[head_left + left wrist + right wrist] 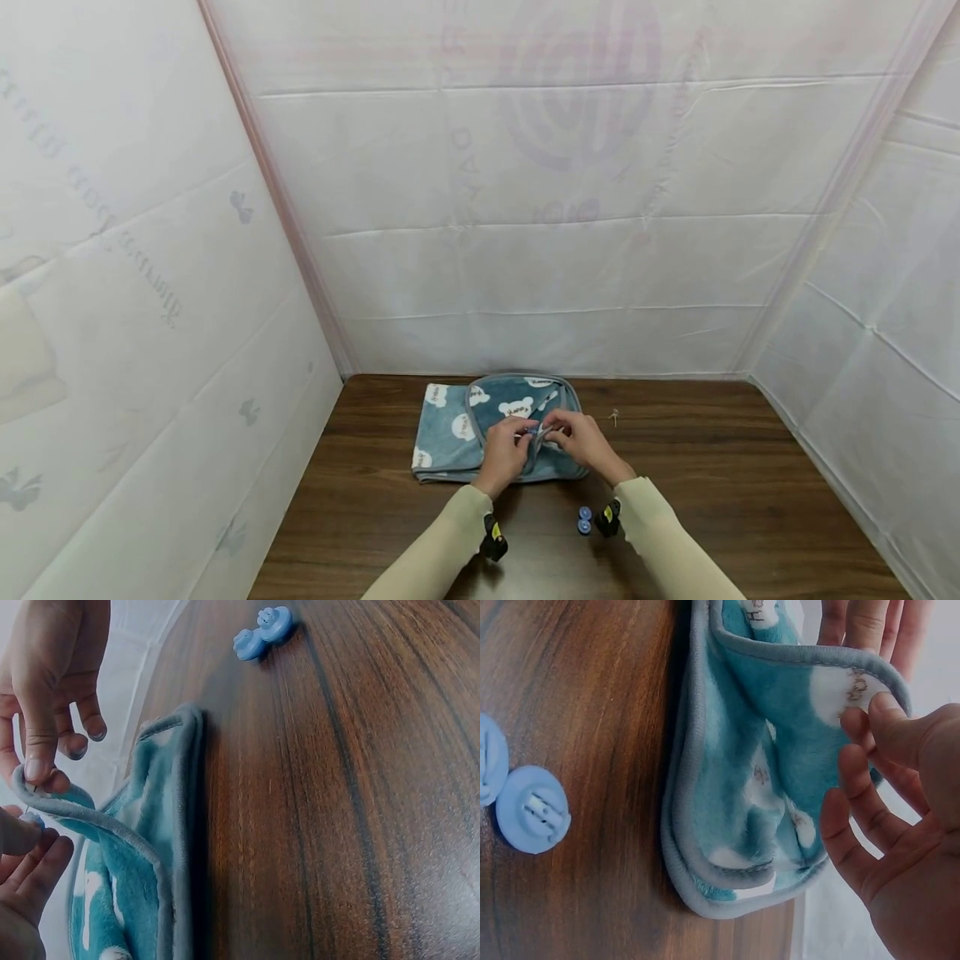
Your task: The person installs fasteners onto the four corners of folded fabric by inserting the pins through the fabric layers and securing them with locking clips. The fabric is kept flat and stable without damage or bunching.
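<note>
A folded teal blanket [461,437] with white bear patches and grey edging lies at the back of the table. My left hand [506,450] pinches a small blue clip [34,819] just beneath the lifted blanket edge; most of the clip is hidden by the fingers. Thumb and index finger of my right hand [585,442] pinch that raised grey-edged flap [817,682], the other fingers loosely bent. In the right wrist view, left-hand fingers show partly behind the flap.
Two round blue clips [584,520] lie side by side on the brown wooden table [712,483], near my right wrist. A tiny pale, twig-like piece [614,417] lies right of the blanket. White sheeting [525,275] walls the back and both sides.
</note>
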Action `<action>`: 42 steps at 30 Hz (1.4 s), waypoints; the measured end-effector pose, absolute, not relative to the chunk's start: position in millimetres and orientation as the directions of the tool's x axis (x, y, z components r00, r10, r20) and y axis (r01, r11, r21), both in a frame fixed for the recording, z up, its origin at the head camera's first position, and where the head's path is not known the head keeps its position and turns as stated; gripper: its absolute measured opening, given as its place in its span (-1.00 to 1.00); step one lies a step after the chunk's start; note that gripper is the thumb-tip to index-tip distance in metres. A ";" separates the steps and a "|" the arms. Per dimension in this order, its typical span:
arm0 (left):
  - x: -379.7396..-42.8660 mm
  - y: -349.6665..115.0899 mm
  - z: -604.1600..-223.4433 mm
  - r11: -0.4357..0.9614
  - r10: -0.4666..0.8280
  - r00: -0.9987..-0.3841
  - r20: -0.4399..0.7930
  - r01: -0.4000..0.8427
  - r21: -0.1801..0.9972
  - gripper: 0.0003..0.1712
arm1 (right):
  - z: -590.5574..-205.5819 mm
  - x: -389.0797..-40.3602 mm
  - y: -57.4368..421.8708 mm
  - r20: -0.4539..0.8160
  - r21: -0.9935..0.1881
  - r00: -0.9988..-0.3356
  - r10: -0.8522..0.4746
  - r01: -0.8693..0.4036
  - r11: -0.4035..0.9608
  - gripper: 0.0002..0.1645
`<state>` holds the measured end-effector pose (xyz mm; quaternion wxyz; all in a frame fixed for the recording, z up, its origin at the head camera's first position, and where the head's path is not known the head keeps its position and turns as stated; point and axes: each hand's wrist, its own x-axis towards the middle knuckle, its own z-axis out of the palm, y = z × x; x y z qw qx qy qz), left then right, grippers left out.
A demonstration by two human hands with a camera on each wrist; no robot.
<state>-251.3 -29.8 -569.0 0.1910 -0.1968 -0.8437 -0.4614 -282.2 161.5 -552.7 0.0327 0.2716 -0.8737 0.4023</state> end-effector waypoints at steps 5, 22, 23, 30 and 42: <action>-253.6 -30.6 -569.8 0.482 0.112 -0.858 0.501 0.488 0.728 -0.71 | -552.9 -282.4 162.0 0.279 -0.678 -0.851 -0.445 -0.503 0.536 -0.84; -255.6 -34.0 -571.3 0.462 0.131 -0.866 0.482 0.483 0.744 -0.78 | -553.2 -284.7 162.4 0.308 -0.668 -0.842 -0.444 -0.523 0.529 -0.85; -255.7 -33.7 -570.8 0.462 0.132 -0.866 0.483 0.485 0.743 -0.78 | -553.4 -285.0 162.4 0.306 -0.671 -0.843 -0.441 -0.520 0.529 -0.84; -251.9 -31.2 -566.6 0.455 0.136 -0.882 0.451 0.460 0.762 -0.81 | -555.1 -285.6 160.9 0.285 -0.685 -0.854 -0.435 -0.499 0.531 -0.84; -246.9 -35.6 -566.5 0.398 0.225 -0.854 0.470 0.521 0.756 -0.66 | -556.2 -284.3 161.5 0.295 -0.682 -0.849 -0.438 -0.509 0.525 -0.87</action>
